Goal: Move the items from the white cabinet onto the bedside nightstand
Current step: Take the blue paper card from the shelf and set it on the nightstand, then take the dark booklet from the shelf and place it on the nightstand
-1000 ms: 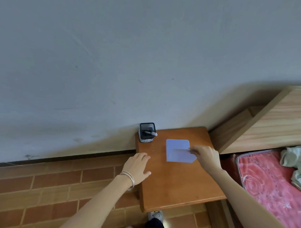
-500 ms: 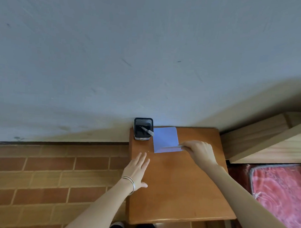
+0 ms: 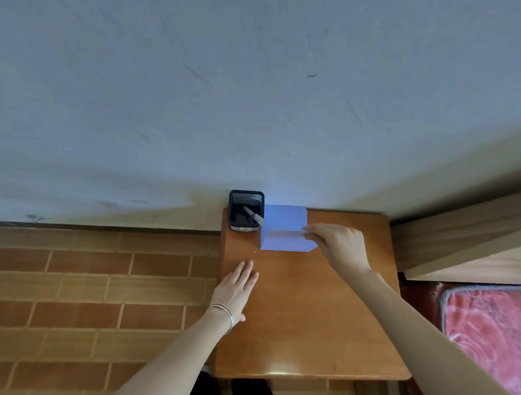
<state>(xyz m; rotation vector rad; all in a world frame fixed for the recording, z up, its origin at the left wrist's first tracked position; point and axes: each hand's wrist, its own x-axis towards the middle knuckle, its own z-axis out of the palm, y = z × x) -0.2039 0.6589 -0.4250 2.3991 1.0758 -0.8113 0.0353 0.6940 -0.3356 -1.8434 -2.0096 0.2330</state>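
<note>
Nightstand (image 3: 308,317), frame centre: right hand (image 3: 338,248) pinching blue card (image 3: 284,227) beside pen holder (image 3: 245,210); left hand (image 3: 235,288) flat, open, lower left.

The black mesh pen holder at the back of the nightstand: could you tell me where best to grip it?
Grip the pen holder by its left and front walls, coming from above on the left. The wall is close behind it, the pale card abuts its right side, and the marker leans over the right rim.

No readable text, label, brand or number appears anywhere in this view; the pale blue paper (image 3: 283,227) on the wooden nightstand (image 3: 308,317) shows blank
</note>
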